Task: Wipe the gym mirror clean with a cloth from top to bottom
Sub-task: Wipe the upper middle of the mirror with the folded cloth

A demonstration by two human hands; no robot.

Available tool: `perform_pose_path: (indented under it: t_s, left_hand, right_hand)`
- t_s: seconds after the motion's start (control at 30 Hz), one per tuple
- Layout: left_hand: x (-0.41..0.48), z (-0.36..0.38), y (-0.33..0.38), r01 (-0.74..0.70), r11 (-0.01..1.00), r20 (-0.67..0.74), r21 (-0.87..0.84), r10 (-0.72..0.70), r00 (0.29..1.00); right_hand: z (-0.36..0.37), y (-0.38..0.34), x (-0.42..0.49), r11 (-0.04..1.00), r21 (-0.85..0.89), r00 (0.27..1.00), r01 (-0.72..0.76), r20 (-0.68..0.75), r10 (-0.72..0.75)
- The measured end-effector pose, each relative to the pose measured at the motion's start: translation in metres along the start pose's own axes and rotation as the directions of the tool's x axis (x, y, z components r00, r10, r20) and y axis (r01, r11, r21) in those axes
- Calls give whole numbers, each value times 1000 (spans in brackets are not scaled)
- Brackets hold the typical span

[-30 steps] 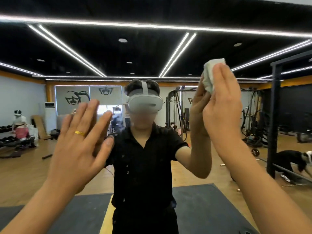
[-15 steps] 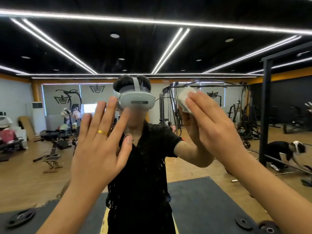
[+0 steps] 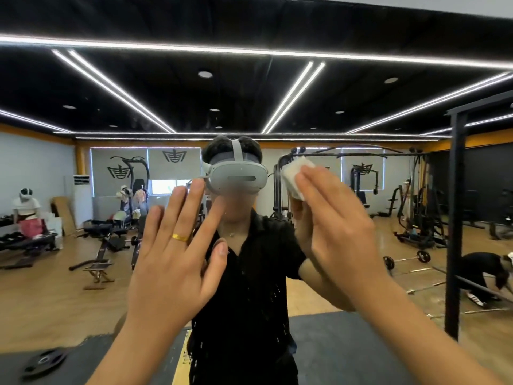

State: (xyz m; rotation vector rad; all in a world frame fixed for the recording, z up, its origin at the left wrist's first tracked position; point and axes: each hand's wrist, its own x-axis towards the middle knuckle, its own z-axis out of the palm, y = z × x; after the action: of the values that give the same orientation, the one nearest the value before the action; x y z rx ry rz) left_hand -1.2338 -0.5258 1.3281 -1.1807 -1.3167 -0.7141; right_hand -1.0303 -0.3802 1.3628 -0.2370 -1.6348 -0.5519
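Note:
The gym mirror (image 3: 388, 93) fills the whole view and reflects me and the gym. A small folded white cloth (image 3: 294, 173) lies against the glass at about head height, right of my reflected headset. My right hand (image 3: 333, 226) presses it to the mirror with straight fingers; its thumb is hidden. My left hand (image 3: 177, 262), with a gold ring, is spread flat at the glass to the left of the cloth and holds nothing. Small droplets or specks show on the glass over my reflected black shirt (image 3: 249, 315).
In the reflection: benches and a weight plate (image 3: 44, 361) at the left, a dark floor mat (image 3: 347, 351), a black rack post (image 3: 455, 232) at the right, a barbell on the wooden floor, and other people at the far left and far right.
My right hand has carried the cloth down the glass and leftward, from near the ceiling lights' reflection to head height. My left hand has shifted right while staying flat.

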Motion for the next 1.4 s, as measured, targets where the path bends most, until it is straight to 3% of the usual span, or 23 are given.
perform_pose_path:
  t_s: [0.13, 0.23, 0.3, 0.37, 0.43, 0.5, 0.67, 0.73, 0.93, 1.0, 1.07, 1.13, 1.23, 1.4]
  left_hand:
    - [0, 0, 1, 5, 1000, -12, -1, -5, 1000]
    - [0, 0, 2, 11, 1000, -10, 5, -11, 1000]
    - [0, 0, 2, 12, 1000, -9, 9, -12, 1000]
    - [0, 1, 1, 9, 1000, -5, 15, -9, 1000]
    - [0, 1, 0, 9, 1000, 1, 15, -9, 1000]
    - [0, 1, 0, 12, 1000, 2, 12, -12, 1000]
    - [0, 0, 0, 12, 1000, -11, 12, -12, 1000]
    - [0, 0, 0, 10, 1000, -19, 5, -10, 1000]
    - [-1, 0, -2, 7, 1000, -6, 7, -7, 1000]
    - [-1, 0, -1, 8, 1000, -6, 4, -8, 1000]
    - [-1, 0, -1, 11, 1000, 1, 0, -11, 1000]
    - [-1, 0, -2, 16, 1000, 18, 2, -16, 1000]
    - [-3, 0, -2, 9, 1000, 46, -1, -9, 999]
    - [-1, 0, -3, 8, 1000, 53, -4, -7, 999]
  right_hand:
    - [-9, 25, 34, 992, 18, 987, -127, -98, 128]
    - [3, 3, 34, 971, 132, 966, -201, -140, 219]
    - [11, -18, 18, 980, 131, 980, -148, -115, 164]
    - [13, -28, 3, 995, 95, 999, -9, -41, 13]
    - [8, -14, 4, 991, 54, 992, 122, 30, -124]
    - [0, 2, 18, 987, 6, 984, 161, 75, -162]
    - [0, -2, 49, 993, 54, 988, -104, -107, 109]
    - [11, -24, 39, 984, 112, 979, -137, -139, 152]
    - [13, -41, -1, 981, 92, 978, 172, 101, -181]
    - [6, -28, 5, 980, 37, 966, 196, 163, -200]
    - [-1, -17, 13, 991, -8, 984, 134, 118, -132]
    - [-4, -14, 20, 1000, 4, 1000, -27, 16, 27]
    - [3, -30, 13, 976, 72, 974, -206, -79, 212]
    - [16, -54, -11, 987, 53, 984, -152, -89, 156]
